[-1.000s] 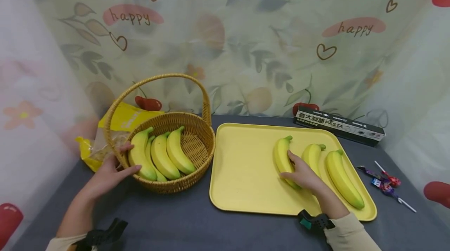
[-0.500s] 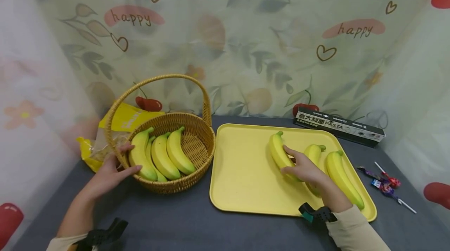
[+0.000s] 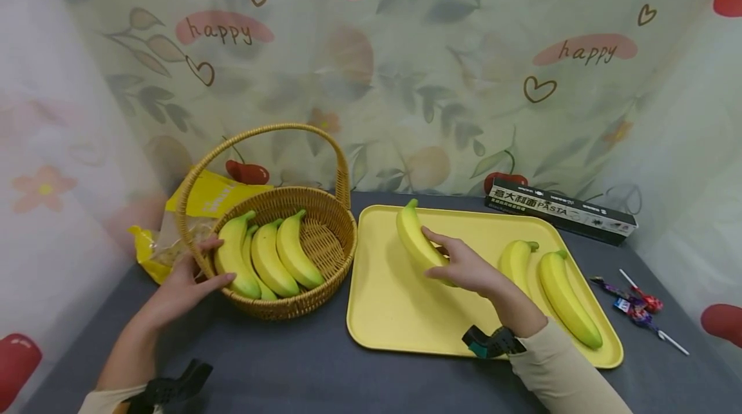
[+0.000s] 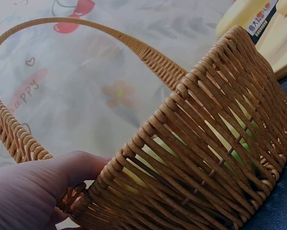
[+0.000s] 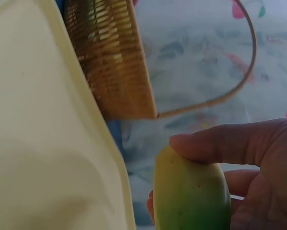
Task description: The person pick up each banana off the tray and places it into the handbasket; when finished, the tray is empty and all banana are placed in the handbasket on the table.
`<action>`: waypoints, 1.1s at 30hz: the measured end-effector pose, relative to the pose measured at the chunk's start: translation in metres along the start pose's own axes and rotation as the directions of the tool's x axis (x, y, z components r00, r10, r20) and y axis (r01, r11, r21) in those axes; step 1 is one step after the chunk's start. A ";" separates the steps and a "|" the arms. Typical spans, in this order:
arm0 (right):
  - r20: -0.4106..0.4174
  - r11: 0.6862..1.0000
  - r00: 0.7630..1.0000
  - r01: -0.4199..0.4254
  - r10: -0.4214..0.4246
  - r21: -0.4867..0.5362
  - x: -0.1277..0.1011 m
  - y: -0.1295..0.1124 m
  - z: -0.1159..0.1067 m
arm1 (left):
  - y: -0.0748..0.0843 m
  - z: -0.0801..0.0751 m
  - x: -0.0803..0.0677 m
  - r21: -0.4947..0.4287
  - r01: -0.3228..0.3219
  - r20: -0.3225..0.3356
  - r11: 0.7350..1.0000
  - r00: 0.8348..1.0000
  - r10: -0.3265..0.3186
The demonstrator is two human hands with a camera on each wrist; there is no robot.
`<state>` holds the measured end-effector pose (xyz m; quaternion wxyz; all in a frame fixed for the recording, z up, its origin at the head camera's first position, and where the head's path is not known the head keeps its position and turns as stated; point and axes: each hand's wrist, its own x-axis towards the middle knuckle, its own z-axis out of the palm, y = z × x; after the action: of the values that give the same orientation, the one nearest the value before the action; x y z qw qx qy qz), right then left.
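Two big pieces on grey counter (image 3: 324, 362): yellow tray (image 3: 400, 298), wicker basket (image 3: 324, 253) just left of it. Left hand (image 3: 180, 285) grips basket rim, steadying. Right hand (image 3: 464, 267) wraps mid-body of banana (image 3: 418, 239), lifted above tray. Likely light, firm, smooth-skinned, bruisable; best gripped at the thick middle, not the stem.

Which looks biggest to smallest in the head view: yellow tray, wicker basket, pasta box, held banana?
1. yellow tray
2. wicker basket, handle included
3. pasta box
4. held banana in the right hand; it is closer to the camera than the box, so these two are uncertain.
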<state>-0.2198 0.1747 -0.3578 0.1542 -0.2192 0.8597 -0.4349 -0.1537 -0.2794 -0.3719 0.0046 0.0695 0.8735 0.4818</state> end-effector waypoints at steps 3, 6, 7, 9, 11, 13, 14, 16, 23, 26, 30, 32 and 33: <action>0.033 0.999 0.999 0.033 -0.032 -0.021 0.009 -0.015 0.009 | 0.000 0.000 0.001 -0.005 0.003 0.002 1.000 1.000 -0.003; 0.063 0.997 0.996 0.071 -0.068 -0.033 0.017 -0.030 0.017 | 0.000 -0.001 0.001 -0.010 0.008 0.003 1.000 1.000 -0.008; 0.074 0.996 0.994 0.084 -0.081 -0.034 0.020 -0.036 0.020 | -0.001 -0.001 0.001 -0.008 0.008 0.003 1.000 1.000 -0.008; 0.094 0.993 0.989 0.114 -0.110 -0.039 0.026 -0.045 0.026 | -0.001 -0.001 0.001 -0.003 0.006 -0.001 1.000 1.000 -0.006; 0.117 0.989 0.984 0.140 -0.134 -0.045 0.032 -0.055 0.032 | -0.001 -0.001 0.000 0.009 -0.003 -0.009 1.000 1.000 0.003; 0.129 0.986 0.980 0.159 -0.152 -0.049 0.039 -0.064 0.037 | -0.001 0.000 0.000 0.022 -0.018 -0.019 1.000 1.000 0.018; 0.126 0.985 0.980 0.163 -0.155 -0.055 0.042 -0.068 0.039 | -0.002 0.000 -0.001 0.027 -0.024 -0.025 0.999 0.999 0.025; 0.109 0.986 0.983 0.157 -0.150 -0.058 0.046 -0.075 0.043 | -0.003 0.000 -0.001 0.032 -0.041 -0.031 0.999 0.999 0.042; 0.071 0.986 0.985 0.160 -0.156 -0.056 0.046 -0.084 0.050 | -0.004 0.001 -0.001 0.011 -0.043 -0.023 0.999 0.999 0.043; 0.069 0.978 0.979 0.198 -0.193 -0.072 0.044 -0.087 0.056 | -0.003 0.000 -0.001 0.016 -0.036 -0.028 0.999 0.999 0.037; 0.089 0.970 0.973 0.220 -0.211 -0.106 0.040 -0.091 0.065 | -0.003 0.001 -0.001 0.024 -0.027 -0.023 0.999 0.999 0.028; 0.119 0.963 0.968 0.236 -0.221 -0.129 0.042 -0.094 0.070 | -0.003 0.000 -0.001 0.019 -0.022 -0.020 1.000 1.000 0.022; 0.136 0.959 0.963 0.249 -0.230 -0.136 0.044 -0.096 0.072 | -0.003 0.000 -0.002 0.013 -0.021 -0.019 1.000 1.000 0.022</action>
<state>-0.2010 0.0530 -0.3239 0.1343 -0.3585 0.8466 -0.3697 -0.1524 -0.2812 -0.3746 -0.0095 0.0742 0.8757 0.4770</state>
